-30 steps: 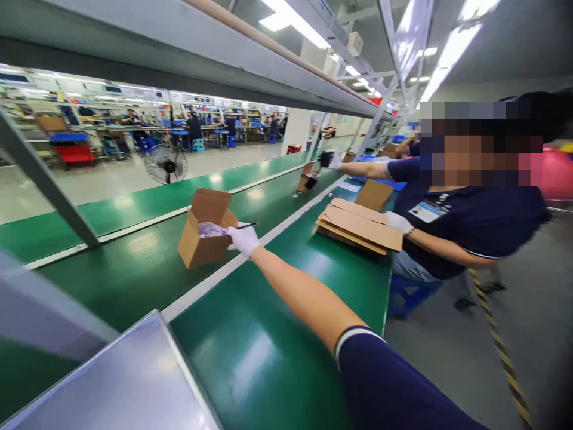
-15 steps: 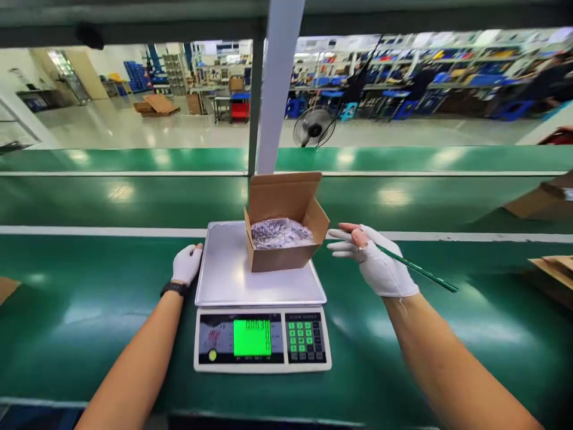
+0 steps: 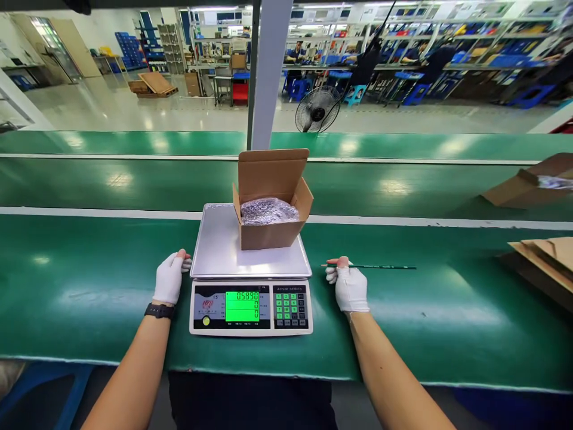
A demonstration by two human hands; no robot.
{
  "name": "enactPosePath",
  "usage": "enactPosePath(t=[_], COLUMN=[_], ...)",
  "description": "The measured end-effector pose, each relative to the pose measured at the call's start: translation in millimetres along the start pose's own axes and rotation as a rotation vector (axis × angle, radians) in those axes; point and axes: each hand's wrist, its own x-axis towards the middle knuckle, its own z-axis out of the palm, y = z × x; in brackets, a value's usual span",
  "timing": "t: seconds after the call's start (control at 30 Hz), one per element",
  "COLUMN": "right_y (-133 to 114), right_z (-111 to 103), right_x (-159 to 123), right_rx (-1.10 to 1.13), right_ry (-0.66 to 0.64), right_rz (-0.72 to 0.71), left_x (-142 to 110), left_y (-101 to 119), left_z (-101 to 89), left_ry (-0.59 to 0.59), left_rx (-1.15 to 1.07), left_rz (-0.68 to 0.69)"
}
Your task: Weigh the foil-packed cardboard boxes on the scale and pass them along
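Note:
An open cardboard box (image 3: pixel 271 206) with a shiny plastic-wrapped bundle (image 3: pixel 267 211) inside stands on the steel pan of a digital scale (image 3: pixel 215 251), whose green display is lit. My left hand (image 3: pixel 170 278), in a white glove, rests on the green bench against the scale's left edge and holds nothing. To the right of the scale lies my gloved right hand (image 3: pixel 348 284), its fingers closed around one end of a thin dark green pencil (image 3: pixel 380 267) that points right.
A green conveyor belt (image 3: pixel 111 182) runs behind the bench, bearing another open box (image 3: pixel 523 185) at far right. Flat cardboard blanks (image 3: pixel 544 258) lie stacked at the right edge. A grey post (image 3: pixel 267 77) rises behind the scale, with a floor fan (image 3: pixel 317 109) beyond.
The view swung from the belt and a co-worker back to the scale. The box now stands on the pan. My right hand has dropped to the bench with the pencil.

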Motion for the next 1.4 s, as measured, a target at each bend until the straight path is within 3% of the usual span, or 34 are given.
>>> enactPosePath(t=[0.13,0.27,0.4,0.5,0.6,0.67,0.73,0.9,1.1,1.4], right_y=[-20,-70,-145,-196,-227,-236,-239,-240,-240,-239], right_z=[2,0,12,43,80,99,111,125,137,139], right_x=[8,4,-13,-26,-29,-27,-25,-26,-30,-29], right_rx=[0.137,0.278,0.289,0.242,0.032,-0.119,-0.235,-0.396,-0.450,-0.453], right_ry=[0.008,-0.016,-0.196,-0.375,-0.450,-0.469,-0.521,-0.630,-0.628,-0.623], right_rz=[0.006,-0.083,-0.243,-0.361,-0.501,-0.574,-0.612,-0.657,-0.589,-0.585], left_x=[7,11,3,-12,-26,-30,-30,-27,-28,-27], left_y=[-11,-3,53,112,156,169,169,152,154,154], left_z=[-5.7,-11.9,0.1,29.8,64.2,79.0,84.3,78.6,78.6,77.4], left_ry=[-0.006,-0.011,-0.069,-0.225,-0.338,-0.281,-0.240,-0.405,-0.393,-0.404], left_rx=[-0.113,-0.223,-0.177,-0.053,0.111,0.249,0.281,-0.018,-0.037,-0.013], left_rz=[-0.053,-0.099,0.095,0.299,0.487,0.579,0.579,0.374,0.418,0.441])
